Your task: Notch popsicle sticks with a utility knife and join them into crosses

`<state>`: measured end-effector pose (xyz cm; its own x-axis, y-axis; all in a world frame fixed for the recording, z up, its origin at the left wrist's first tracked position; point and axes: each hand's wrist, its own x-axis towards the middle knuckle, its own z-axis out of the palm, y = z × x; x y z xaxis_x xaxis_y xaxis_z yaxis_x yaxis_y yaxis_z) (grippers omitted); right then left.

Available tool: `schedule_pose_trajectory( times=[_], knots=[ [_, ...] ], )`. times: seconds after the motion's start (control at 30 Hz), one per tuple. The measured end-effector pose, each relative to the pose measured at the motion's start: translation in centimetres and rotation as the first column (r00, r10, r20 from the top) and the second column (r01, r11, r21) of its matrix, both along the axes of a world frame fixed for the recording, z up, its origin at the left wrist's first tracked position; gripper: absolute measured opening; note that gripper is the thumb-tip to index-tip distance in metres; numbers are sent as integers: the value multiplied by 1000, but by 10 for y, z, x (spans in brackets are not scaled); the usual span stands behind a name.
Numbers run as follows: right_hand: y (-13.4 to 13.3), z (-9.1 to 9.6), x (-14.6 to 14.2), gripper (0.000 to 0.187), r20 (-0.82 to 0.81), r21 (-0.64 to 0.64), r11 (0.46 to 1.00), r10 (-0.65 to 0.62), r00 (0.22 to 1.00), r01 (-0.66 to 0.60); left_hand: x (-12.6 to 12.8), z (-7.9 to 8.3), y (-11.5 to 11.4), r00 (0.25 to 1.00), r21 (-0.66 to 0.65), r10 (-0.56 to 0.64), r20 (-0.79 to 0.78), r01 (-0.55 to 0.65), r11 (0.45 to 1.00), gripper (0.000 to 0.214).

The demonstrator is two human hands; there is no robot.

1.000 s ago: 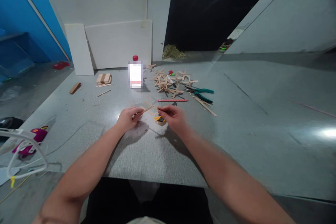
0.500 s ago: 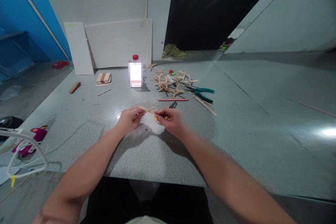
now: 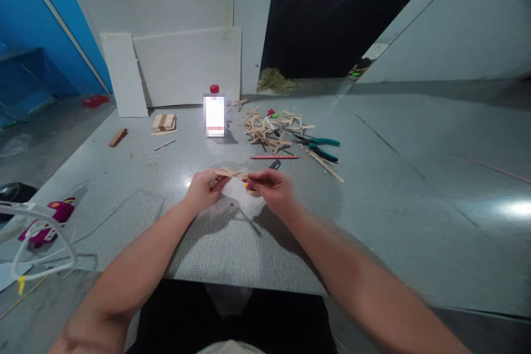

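Both my hands meet over the middle of the grey table [image 3: 124, 199]. My left hand [image 3: 203, 187] is closed on one end of a small piece made of crossed wooden craft sticks [image 3: 230, 173]. My right hand [image 3: 271, 188] pinches the other end of that piece. Under my right fingers a small yellow and black object [image 3: 251, 190] shows, mostly hidden; I cannot tell whether the hand holds it. A dark utility knife [image 3: 274, 164] lies just beyond my right hand.
Farther back lie a pile of finished stick crosses [image 3: 269, 127], green-handled pliers [image 3: 321, 147], a red pencil [image 3: 274, 157], a red-capped bottle [image 3: 214, 115] and a stack of sticks [image 3: 164, 123]. White boards [image 3: 186, 66] lean on the wall. A magenta glue gun [image 3: 45, 224] with white cable sits at the left edge.
The crossed sticks have been turned between my fingers and now lie flatter. My right hand has shifted slightly, and the knife behind it has come into view.
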<state>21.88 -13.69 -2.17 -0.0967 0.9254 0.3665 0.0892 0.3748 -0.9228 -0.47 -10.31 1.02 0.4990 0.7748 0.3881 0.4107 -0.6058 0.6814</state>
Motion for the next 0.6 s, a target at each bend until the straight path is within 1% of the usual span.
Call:
schedule_pose_trajectory(
  times=[0.17, 0.27, 0.33, 0.4, 0.47, 0.53, 0.6],
  knots=[
    [-1, 2, -2, 27, -117, -5, 1000, 3, 993, -4, -3, -5, 5, 999, -39, 27, 45, -25, 999, 29],
    [-6, 8, -1, 24, -138, 6, 1000, -23, 990, 24, -4, -10, 9, 994, -88, 70, 88, -62, 994, 29],
    [-10, 13, -1, 22, -133, 13, 999, -46, 990, 48, -3, -12, 11, 984, -126, 107, 145, -89, 988, 30],
    [-14, 17, -1, 22, -118, 19, 997, -76, 990, 79, -1, -14, 12, 961, -157, 156, 227, -122, 980, 33],
    [-17, 22, -2, 23, -95, 29, 993, -111, 989, 115, 1, -15, 13, 922, -174, 215, 322, -166, 971, 35],
    [-19, 27, -2, 24, -67, 42, 987, -150, 986, 153, 1, -14, 14, 874, -169, 264, 407, -212, 963, 36],
    [-22, 32, -4, 21, -36, 53, 980, -190, 981, 192, -1, -13, 13, 839, -134, 280, 467, -246, 960, 36]
  ],
)
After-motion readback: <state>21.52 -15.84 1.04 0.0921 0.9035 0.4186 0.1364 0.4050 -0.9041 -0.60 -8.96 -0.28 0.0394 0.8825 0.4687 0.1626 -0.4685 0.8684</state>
